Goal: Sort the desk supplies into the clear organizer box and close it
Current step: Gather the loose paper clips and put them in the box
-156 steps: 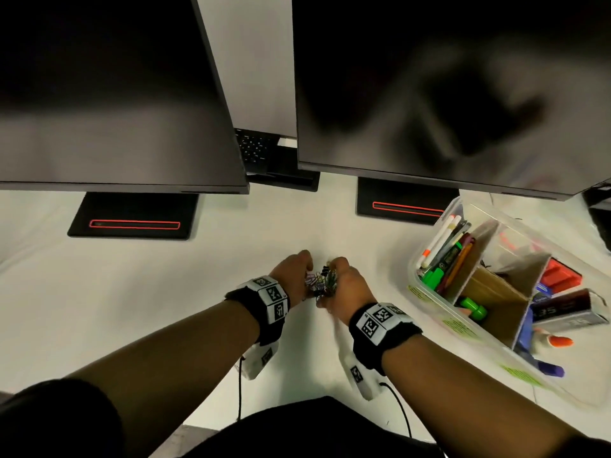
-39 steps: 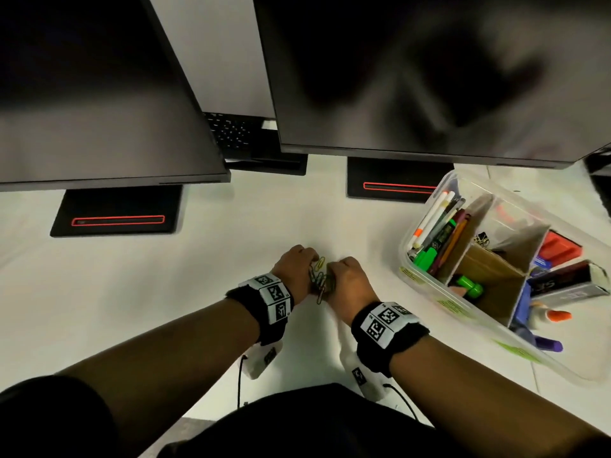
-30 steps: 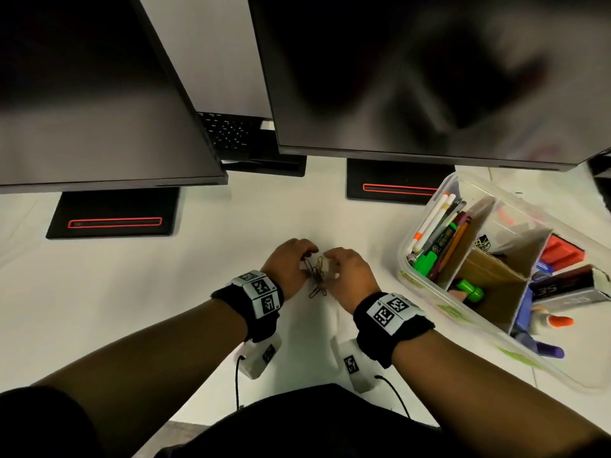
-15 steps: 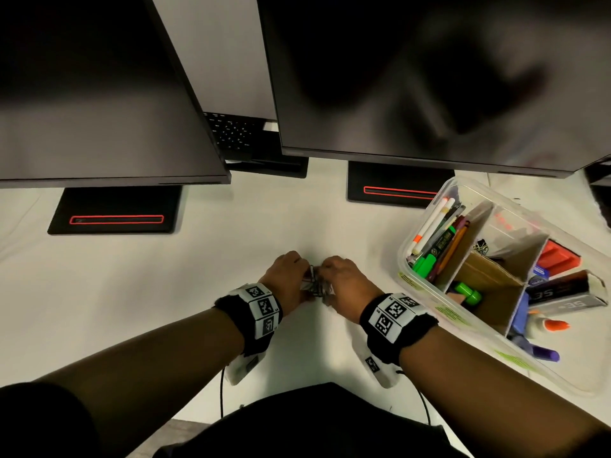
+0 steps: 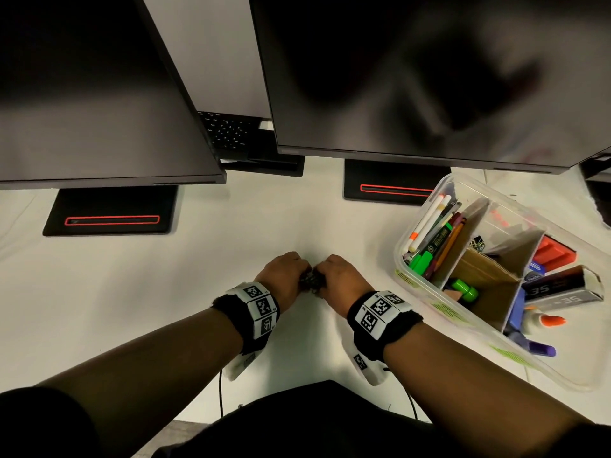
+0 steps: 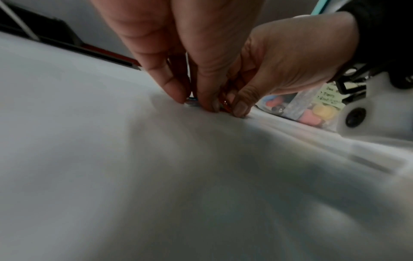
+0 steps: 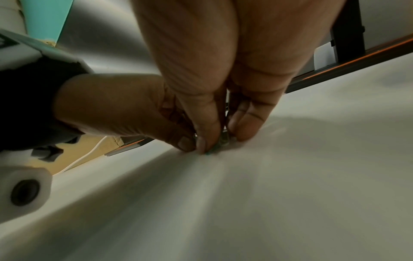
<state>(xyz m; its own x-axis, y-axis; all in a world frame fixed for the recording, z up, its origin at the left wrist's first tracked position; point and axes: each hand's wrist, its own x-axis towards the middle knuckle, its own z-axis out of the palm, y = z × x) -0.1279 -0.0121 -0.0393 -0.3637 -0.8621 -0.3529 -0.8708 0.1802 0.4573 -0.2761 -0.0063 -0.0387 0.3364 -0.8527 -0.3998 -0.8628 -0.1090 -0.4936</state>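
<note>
A small heap of coloured paper clips [image 5: 310,281] lies on the white desk, squeezed between my two hands. My left hand [image 5: 283,276] pinches it from the left, fingertips down on the desk [image 6: 192,100]. Pinching from the right is my right hand [image 5: 338,280], thumb and fingers closed round the clips [image 7: 221,143]. Most of the heap is hidden by the fingers. The clear organizer box [image 5: 401,246] stands open to the right, with cardboard dividers, markers and pens [image 5: 436,233], a green highlighter [image 5: 464,289] and binder clips [image 5: 476,242] inside.
Two dark monitors [image 5: 413,77] hang over the back of the desk on black stands [image 5: 109,211], with a keyboard [image 5: 228,130] behind them. A staples box [image 5: 562,285], a glue stick [image 5: 545,320] and a red item [image 5: 555,254] fill the box's right end.
The hands have drawn closer together and pressed down. The clips, loose and visible between them a second ago, are now bunched and mostly covered.
</note>
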